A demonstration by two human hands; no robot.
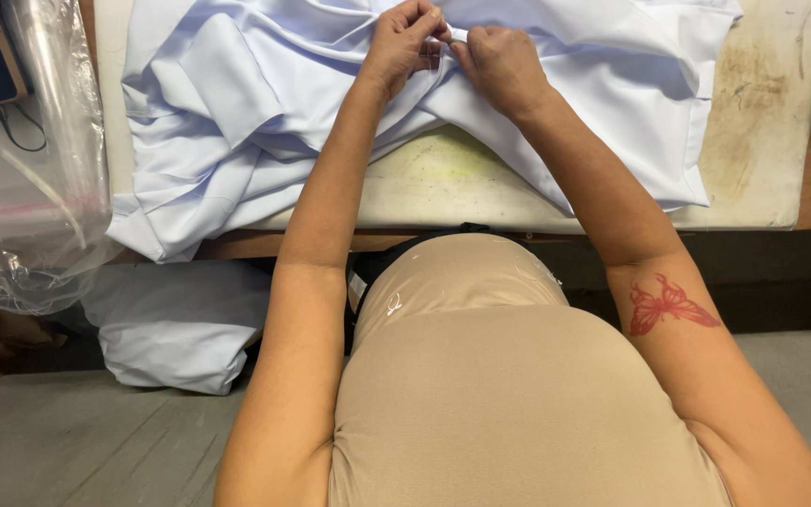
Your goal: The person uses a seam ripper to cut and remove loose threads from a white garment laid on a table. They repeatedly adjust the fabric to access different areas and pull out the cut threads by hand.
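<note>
The left hand (404,42) and the right hand (497,58) meet at the far edge of a pale blue-white garment (237,103) that lies bunched across the tabletop (762,122), both with fingers curled in and pinching a small fold of the cloth between them. The fingertips nearly touch, so the bit of fabric is held taut in the short gap, which suits close work on one small spot (what exactly sits between the fingers is too small to tell). The rest of the garment spreads out to both sides and spills over the near left corner of the tabletop, its weight resting there so the hands need only hold the pinched part. A crumpled clear plastic bag (21,197) hangs at the left, beside the cloth, and a second white bundle (175,333) lies on the floor (68,441) below the tabletop's edge.
</note>
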